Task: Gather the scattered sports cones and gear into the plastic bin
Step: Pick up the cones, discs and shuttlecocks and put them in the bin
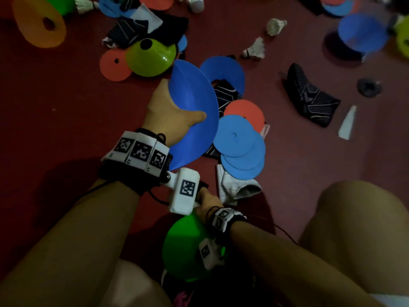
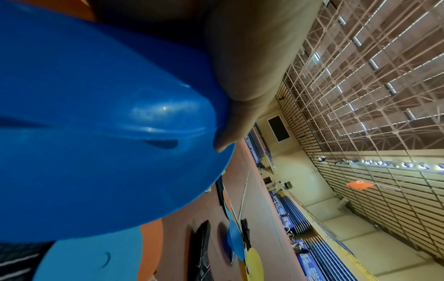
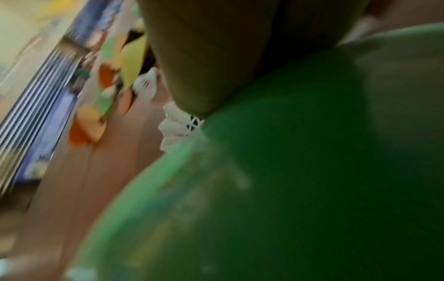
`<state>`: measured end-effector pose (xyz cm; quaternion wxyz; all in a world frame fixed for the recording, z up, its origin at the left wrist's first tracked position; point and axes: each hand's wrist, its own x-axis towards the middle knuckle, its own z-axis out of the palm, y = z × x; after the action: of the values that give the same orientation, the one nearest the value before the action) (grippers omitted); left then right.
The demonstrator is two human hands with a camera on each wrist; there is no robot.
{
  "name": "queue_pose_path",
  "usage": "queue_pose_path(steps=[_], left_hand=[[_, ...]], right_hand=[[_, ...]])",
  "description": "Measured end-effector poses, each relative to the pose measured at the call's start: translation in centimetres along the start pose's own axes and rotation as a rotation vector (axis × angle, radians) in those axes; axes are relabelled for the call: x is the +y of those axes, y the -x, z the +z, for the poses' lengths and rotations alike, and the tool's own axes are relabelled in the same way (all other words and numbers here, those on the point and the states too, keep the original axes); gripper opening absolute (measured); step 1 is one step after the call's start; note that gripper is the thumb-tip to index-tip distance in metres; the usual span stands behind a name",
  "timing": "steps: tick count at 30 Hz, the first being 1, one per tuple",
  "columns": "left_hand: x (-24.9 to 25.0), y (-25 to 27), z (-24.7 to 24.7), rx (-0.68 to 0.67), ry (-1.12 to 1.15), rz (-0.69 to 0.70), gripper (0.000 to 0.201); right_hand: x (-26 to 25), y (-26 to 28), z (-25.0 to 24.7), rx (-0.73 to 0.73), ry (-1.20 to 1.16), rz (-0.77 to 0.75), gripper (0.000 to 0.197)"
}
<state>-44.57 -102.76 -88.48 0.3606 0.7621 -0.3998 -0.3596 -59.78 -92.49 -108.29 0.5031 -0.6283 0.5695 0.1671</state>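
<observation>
My left hand [image 1: 174,114] grips a blue dome cone [image 1: 194,116] by its rim, thumb inside the bowl, tilted up above the red floor. In the left wrist view the blue cone [image 2: 96,133] fills the left side with a finger [image 2: 242,76] pressed on its edge. My right hand [image 1: 207,202] is low near my lap, partly hidden behind the left wrist camera, and holds a green cone [image 1: 183,247]. Seen from the right wrist, that green cone [image 3: 288,171] is blurred, with a finger [image 3: 204,66] on it. No plastic bin is in view.
Flat blue discs [image 1: 241,149] and a red disc [image 1: 243,110] lie just right of my left hand, over a white sock [image 1: 236,189]. A yellow-green cone [image 1: 150,58], orange cone [image 1: 37,23], shuttlecocks [image 1: 254,49] and a black sock [image 1: 309,96] are scattered beyond. My knee [image 1: 358,229] is at lower right.
</observation>
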Motion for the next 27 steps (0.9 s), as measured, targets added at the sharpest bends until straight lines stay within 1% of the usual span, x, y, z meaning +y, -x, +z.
queue_pose_path(steps=[2,4,6,7,9,11,13,15,19,20,22,24,25,27], left_hand=[[0.6,-0.2,1.0,-0.012,0.002,0.018,0.072],[1.4,-0.4,1.6,-0.027,-0.009,0.039,0.073],[2.4,-0.6,1.0,-0.002,-0.019,0.055,0.076],[3.2,-0.6,0.2,0.038,-0.003,0.05,0.079],[5.0,-0.2,-2.0,0.136,0.082,-0.018,0.079],[7.3,1.2,-4.7,0.191,0.132,-0.111,0.077],[10.3,3.5,-7.9,0.233,0.151,-0.168,0.081],[14.6,6.5,-12.4,0.288,0.186,-0.208,0.082],[23.7,14.7,-22.4,0.427,0.232,-0.283,0.077],[25.9,17.2,-24.8,0.453,0.249,-0.297,0.075],[29.9,22.6,-30.0,0.519,0.273,-0.355,0.075],[32.6,27.4,-33.7,0.56,0.311,-0.418,0.085],[33.8,30.5,-36.0,0.599,0.333,-0.454,0.091],[35.5,36.4,-39.6,0.69,0.331,-0.516,0.093]], right_hand=[[1.2,1.3,-1.2,0.047,-0.061,0.002,0.026],[1.4,2.3,-3.3,0.126,-0.112,-0.053,0.021],[0.2,3.2,-6.3,0.237,-0.201,-0.119,0.027],[-0.7,3.8,-8.3,0.297,-0.239,-0.138,0.032],[-3.3,5.9,-13.1,0.382,-0.292,-0.167,0.032],[-6.2,8.7,-18.1,0.423,-0.333,-0.199,0.028],[-9.5,12.8,-22.6,0.441,-0.363,-0.223,0.027],[-13.5,18.3,-26.4,0.415,-0.374,-0.232,0.025],[-22.8,31.6,-31.3,0.361,-0.191,-0.301,0.02],[-25.3,35.3,-32.1,0.332,-0.148,-0.321,0.022],[-30.7,42.5,-33.0,0.241,-0.073,-0.395,0.03],[-35.0,48.1,-33.2,0.149,-0.034,-0.454,0.037],[-37.5,51.2,-32.7,0.103,0.0,-0.493,0.036],[-41.6,56.4,-31.4,0.018,0.053,-0.531,0.024]])
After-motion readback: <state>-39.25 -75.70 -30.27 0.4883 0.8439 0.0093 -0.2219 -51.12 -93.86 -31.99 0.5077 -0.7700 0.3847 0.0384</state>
